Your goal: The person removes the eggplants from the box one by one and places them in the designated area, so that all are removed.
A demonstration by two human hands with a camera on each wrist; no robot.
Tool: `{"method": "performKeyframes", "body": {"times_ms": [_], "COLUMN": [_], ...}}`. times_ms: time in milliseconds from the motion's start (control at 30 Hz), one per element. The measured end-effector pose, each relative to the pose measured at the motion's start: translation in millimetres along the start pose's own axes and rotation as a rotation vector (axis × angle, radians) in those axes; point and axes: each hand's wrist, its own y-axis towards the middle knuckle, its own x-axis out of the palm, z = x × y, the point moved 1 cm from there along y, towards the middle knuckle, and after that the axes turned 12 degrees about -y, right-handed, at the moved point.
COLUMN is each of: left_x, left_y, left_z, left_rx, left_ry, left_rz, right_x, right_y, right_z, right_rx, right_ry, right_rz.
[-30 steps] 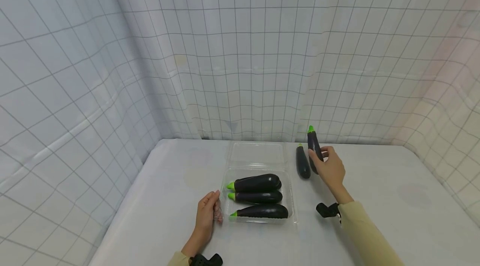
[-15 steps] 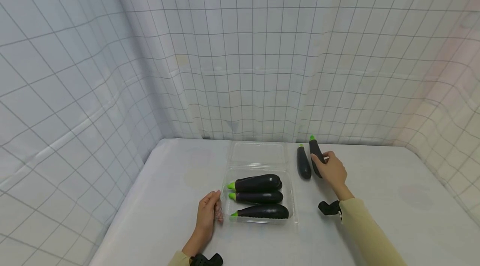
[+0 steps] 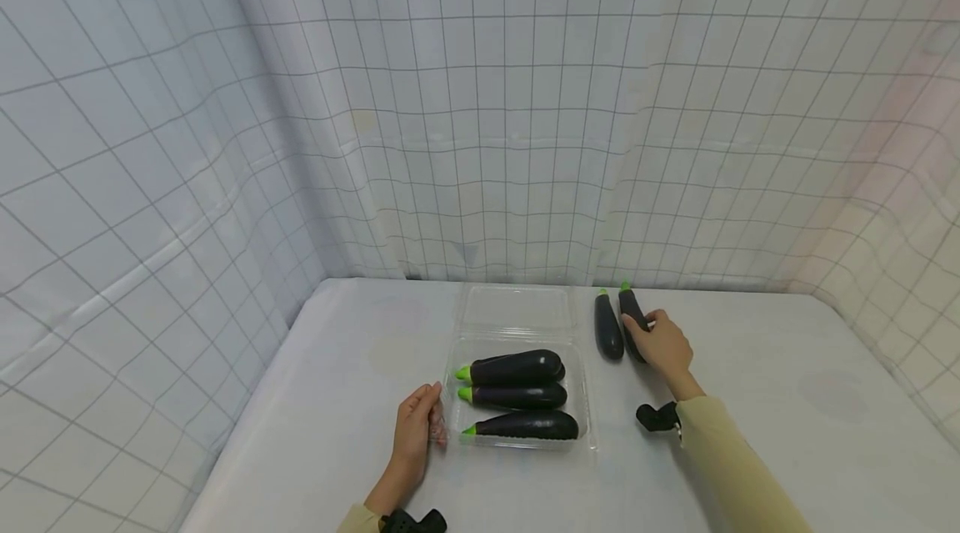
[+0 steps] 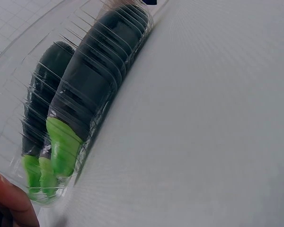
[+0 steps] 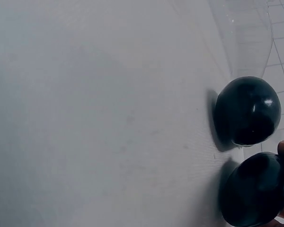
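head: right hand (image 3: 660, 343) grip pinched long black green-stemmed eggplant (image 3: 632, 306), right of clear hinged plastic container (image 3: 517, 309); left hand (image 3: 413, 424) at container's left edge, can't tell its grip | left wrist: fingertip (image 4: 12, 198) was by container's end | right wrist: second black eggplant (image 5: 247, 111) sat just beside

Head cam looks from high on the near side, forward and down, wide and well back; from here it spans the table (image 3: 772, 408), left hand (image 3: 410, 431), right hand (image 3: 662, 347) and grid curtain (image 3: 495, 108) behind. Left wrist cam: low, close, tipped sideways, facing the clear box (image 3: 522, 445) at its side. Right wrist cam: also low, near, rolled over, facing round ends of the held eggplant (image 5: 255, 191) and the loose eggplant (image 5: 246, 111). Head shares box and left hand with left wrist, that eggplant pair and right hand with right wrist.
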Motion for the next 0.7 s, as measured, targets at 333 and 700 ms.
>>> {"method": "performKeyframes", "body": {"times_ms": [333, 700], "left_x": [0.7, 1.3], "left_y": [-1.3, -1.8], "left_z": [0.4, 0.4], "left_rx": [-0.016, 0.004], "left_ry": [0.000, 0.005], "left_rz": [0.009, 0.003], "right_x": [0.6, 2.0], "right_y": [-0.3, 2.0], "right_z": [0.3, -2.2], "right_rx": [-0.001, 0.003], "right_ry": [-0.024, -0.028], "right_rz": [-0.028, -0.031]}}
